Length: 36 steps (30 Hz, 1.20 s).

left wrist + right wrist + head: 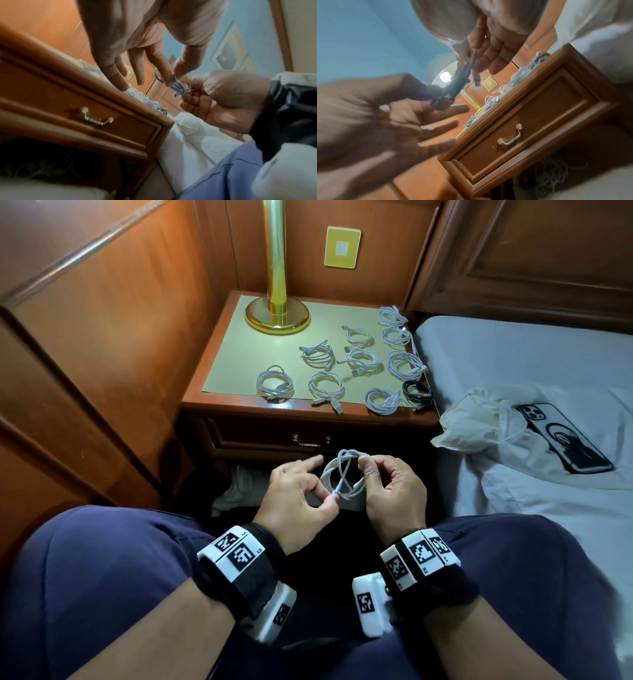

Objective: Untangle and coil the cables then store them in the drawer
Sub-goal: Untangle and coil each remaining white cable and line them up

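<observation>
In the head view both hands hold a small white cable coil (343, 478) in front of the shut drawer (274, 440). My left hand (330, 498) pinches the coil's lower end between thumb and a finger, the index finger pointing away. My right hand (364, 471) pinches the coil's upper right side. The left wrist view shows the coil (179, 88) between left fingertips (169, 79) and right hand (214, 102). In the right wrist view the coil (459, 81) looks dark and blurred. Several coiled white cables (359, 361) and one black coil (416, 392) lie on the nightstand (239, 405).
A brass lamp base (277, 318) stands at the back of the nightstand. The drawer has a brass handle (310, 441). Loose tangled cables (553, 175) lie in the opening under the drawer. On the bed (513, 354) to the right lie a phone (561, 436) and a crumpled plastic bag (476, 419).
</observation>
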Motion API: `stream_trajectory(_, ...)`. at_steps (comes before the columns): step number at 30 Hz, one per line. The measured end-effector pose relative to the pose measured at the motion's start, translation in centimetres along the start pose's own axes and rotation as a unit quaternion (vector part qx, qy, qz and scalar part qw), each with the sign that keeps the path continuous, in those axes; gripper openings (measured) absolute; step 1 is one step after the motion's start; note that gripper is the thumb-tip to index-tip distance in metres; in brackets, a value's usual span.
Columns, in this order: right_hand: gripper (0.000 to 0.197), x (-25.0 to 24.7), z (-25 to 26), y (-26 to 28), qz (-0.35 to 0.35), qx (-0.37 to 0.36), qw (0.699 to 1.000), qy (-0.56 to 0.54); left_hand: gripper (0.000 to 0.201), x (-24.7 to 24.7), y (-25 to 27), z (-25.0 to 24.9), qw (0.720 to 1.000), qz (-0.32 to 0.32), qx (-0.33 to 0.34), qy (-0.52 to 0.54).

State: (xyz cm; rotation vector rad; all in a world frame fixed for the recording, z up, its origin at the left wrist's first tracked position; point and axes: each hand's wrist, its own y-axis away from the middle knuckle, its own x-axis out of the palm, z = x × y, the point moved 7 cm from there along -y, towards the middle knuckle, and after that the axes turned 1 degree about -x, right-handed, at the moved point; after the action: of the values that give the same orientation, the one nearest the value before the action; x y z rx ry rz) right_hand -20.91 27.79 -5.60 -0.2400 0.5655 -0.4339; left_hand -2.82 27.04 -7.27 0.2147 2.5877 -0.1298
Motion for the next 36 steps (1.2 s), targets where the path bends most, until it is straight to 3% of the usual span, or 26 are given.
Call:
stream_trajectory(3,0.016,0.3,-1.1,0.2,-0.001,0.071,0.996,-0.060,0.020,1.2,0.1,0.7,0.995,0.033,-0.051,0.077)
stream_trajectory(6,0.019,0.2,-1.6,-0.2,0.004,0.111,0.986,-0.127,0.019,1.2,-0.2,0.8,0.989,0.026,-0.083,0.117)
stream_trajectory(9,0.025,0.7,-1.7,-0.7,0.055,0.144,0.971,-0.185,0.014,0.3,-0.4,1.2,0.986,0.009,-0.090,0.142)
stream_trajectory(11,0.026,1.1,-1.5,-0.6,0.089,0.147,0.964,-0.201,0.021,-0.1,-0.3,1.2,0.979,0.009,-0.093,0.180)
stream_trajectory(17,0.028,2.1,-0.9,-0.1,0.148,0.156,0.949,-0.230,0.032,-0.6,-0.5,1.2,0.927,-0.021,-0.142,0.346)
stream_trajectory(22,0.029,2.7,-0.8,0.3,0.193,0.196,0.923,-0.269,0.012,-0.9,-0.6,1.0,0.934,-0.008,-0.123,0.336)
stream_trajectory(29,0.032,3.1,-0.9,-0.1,0.220,0.178,0.938,-0.199,0.012,-2.2,-1.1,1.1,0.945,-0.036,-0.112,0.305)
stream_trajectory(36,0.024,3.5,-1.0,-2.5,0.244,0.159,0.944,-0.157,0.011,-6.1,-3.5,2.4,0.928,-0.097,-0.125,0.336)
